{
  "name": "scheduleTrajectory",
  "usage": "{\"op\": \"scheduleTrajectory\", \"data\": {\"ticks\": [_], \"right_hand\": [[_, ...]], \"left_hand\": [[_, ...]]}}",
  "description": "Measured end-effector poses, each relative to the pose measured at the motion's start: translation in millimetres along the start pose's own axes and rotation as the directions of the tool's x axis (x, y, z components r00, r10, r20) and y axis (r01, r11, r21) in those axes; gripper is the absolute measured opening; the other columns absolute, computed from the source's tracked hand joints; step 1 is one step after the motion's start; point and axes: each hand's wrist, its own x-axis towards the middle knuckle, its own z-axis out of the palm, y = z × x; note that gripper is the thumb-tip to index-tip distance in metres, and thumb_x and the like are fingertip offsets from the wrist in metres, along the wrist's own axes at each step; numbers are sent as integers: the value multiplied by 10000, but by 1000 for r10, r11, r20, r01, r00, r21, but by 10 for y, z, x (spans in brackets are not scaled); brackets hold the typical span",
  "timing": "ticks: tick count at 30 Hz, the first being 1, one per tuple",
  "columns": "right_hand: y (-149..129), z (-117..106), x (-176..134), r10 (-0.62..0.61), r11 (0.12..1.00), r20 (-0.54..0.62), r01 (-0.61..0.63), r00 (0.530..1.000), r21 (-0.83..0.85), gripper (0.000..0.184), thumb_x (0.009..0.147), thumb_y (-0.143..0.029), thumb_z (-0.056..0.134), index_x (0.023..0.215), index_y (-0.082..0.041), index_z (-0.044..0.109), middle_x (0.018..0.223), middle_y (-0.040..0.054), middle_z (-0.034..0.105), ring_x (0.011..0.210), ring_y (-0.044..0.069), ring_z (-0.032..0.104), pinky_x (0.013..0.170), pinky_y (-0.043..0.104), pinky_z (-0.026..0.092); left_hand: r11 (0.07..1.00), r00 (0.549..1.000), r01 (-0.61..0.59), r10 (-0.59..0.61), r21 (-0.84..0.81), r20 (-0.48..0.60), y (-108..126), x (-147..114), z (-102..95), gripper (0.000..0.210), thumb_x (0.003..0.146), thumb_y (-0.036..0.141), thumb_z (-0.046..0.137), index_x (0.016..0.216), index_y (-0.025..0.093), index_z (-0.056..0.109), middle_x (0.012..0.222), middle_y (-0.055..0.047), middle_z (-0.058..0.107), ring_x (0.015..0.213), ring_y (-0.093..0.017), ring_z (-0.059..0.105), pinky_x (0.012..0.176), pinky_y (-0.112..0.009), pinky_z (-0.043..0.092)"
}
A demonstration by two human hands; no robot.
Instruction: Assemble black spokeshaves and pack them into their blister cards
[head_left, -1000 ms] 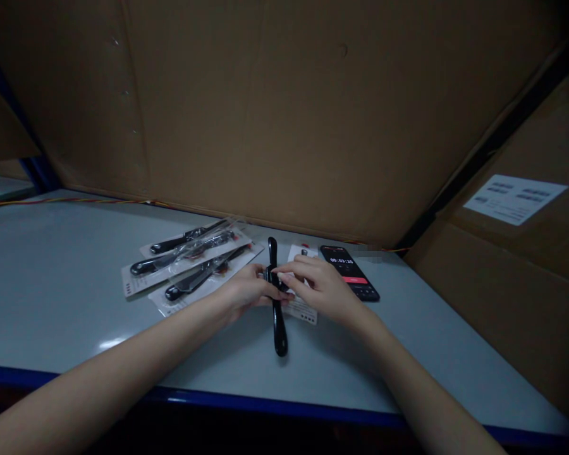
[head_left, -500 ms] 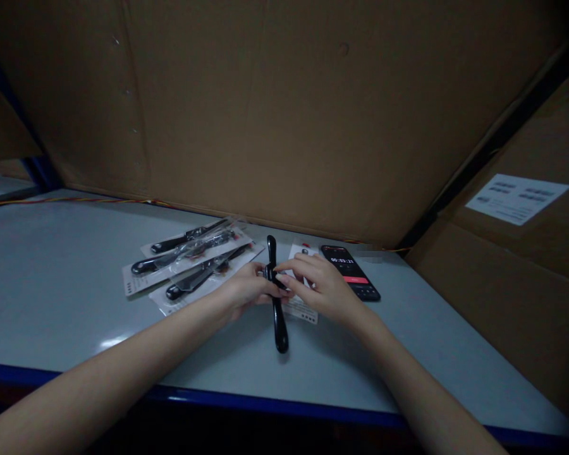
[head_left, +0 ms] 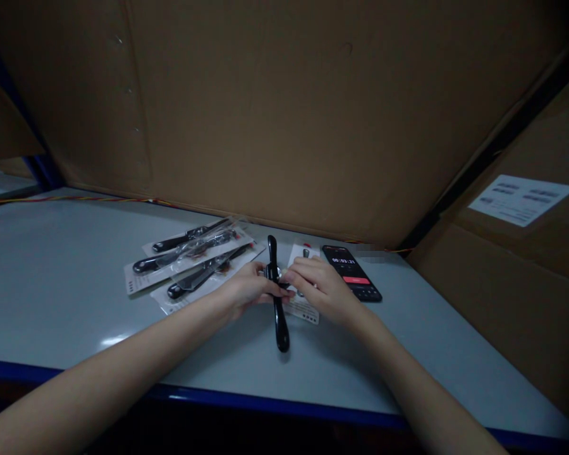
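Observation:
A black spokeshave [head_left: 281, 325] with two long curved handles stands out from my left hand, one handle pointing away from me and the other toward me. My left hand [head_left: 249, 287] grips its middle section, thumb across the near side. A small silvery round part shows at the tool's centre. Just right of that centre is my right hand [head_left: 320, 281], its thumb and fingertips pinched together; whatever they may hold is too small to make out. Beneath the right hand lies a white printed card [head_left: 308, 314], partly covered by it.
Several black-handled tools in clear packaging on white cards [head_left: 189, 265] overlap on the table to the left. A phone [head_left: 353, 275] showing a running timer lies at the right. Cardboard walls [head_left: 284, 126] stand behind and at the right; the table has a blue front edge [head_left: 218, 396].
My right fingertips have drawn back slightly to the right from the spokeshave's centre, uncovering the silvery part and more of the card. My left hand keeps its grip.

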Motion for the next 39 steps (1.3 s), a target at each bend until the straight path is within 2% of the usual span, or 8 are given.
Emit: {"op": "scheduleTrajectory", "data": {"ticks": [5, 9, 15, 24, 30, 33, 36, 39], "right_hand": [[24, 3, 5, -1, 998, -9, 1, 1000, -70, 349, 924, -327, 295, 836, -187, 602, 731, 21, 555, 720, 139, 493, 632, 271, 278], [69, -4, 2, 25, 986, -51, -33, 998, -165, 319, 912, -319, 332, 760, -175, 573, 697, 17, 542, 700, 142, 484, 644, 279, 275], [37, -2, -4, -36, 998, 14, 36, 999, -45, 383, 927, -330, 286, 740, -176, 583, 669, 7, 510, 676, 124, 475, 614, 261, 277], [24, -16, 2, 46, 988, -32, -50, 998, -147, 285, 906, -319, 350, 757, -178, 548, 721, 19, 579, 708, 144, 513, 657, 281, 295], [-16, 13, 1, 38, 999, -3, -38, 999, 7, 336, 913, -331, 330, 694, -178, 534, 679, 10, 573, 679, 129, 516, 637, 266, 313], [-21, 15, 3, 2, 998, 19, -3, 1000, 59, 319, 920, -307, 319, 769, -183, 571, 751, 14, 603, 738, 129, 534, 655, 262, 316], [14, 13, 1, 39, 999, -3, -39, 999, -9, 246, 905, -301, 363, 883, -196, 585, 845, 21, 626, 805, 145, 542, 678, 273, 305], [53, 12, -8, 81, 992, -33, -84, 996, -96, 190, 873, -297, 427, 851, -184, 578, 778, 20, 618, 745, 150, 534, 674, 281, 289]], "left_hand": [[1000, 1000, -5, 5, 11, 11, 3, -2, -5, 421, 507, -49, 679, 860, 95, 501, 706, -76, 663, 629, -184, 662, 699, -329, 538], [1000, 999, -19, 19, 9, 37, 1, -8, -4, 423, 507, -50, 679, 866, 87, 502, 802, -110, 663, 713, -212, 667, 768, -363, 522], [1000, 1000, -14, 14, 22, 3, -4, 9, -11, 418, 531, -62, 652, 885, 91, 490, 675, -57, 652, 640, -182, 664, 707, -312, 539], [1000, 999, -16, 15, 13, 36, 4, -6, 0, 378, 517, -55, 660, 829, 102, 515, 700, -67, 664, 652, -179, 664, 709, -304, 539], [1000, 1000, -22, 22, 19, 20, -18, 26, -25, 358, 529, -53, 645, 822, 107, 516, 671, -49, 660, 623, -161, 658, 669, -278, 541], [1000, 1000, -20, 19, 19, 22, -26, 32, -30, 372, 528, -54, 647, 833, 107, 508, 657, -43, 654, 631, -165, 659, 654, -268, 540], [1000, 999, -16, 16, 13, 47, -29, 27, -27, 388, 522, -38, 674, 845, 103, 513, 690, -50, 656, 647, -163, 659, 678, -272, 538], [1000, 999, -13, 13, 12, 42, -25, 21, -22, 393, 516, -32, 686, 835, 103, 502, 690, -55, 653, 650, -170, 659, 710, -302, 534]]}}
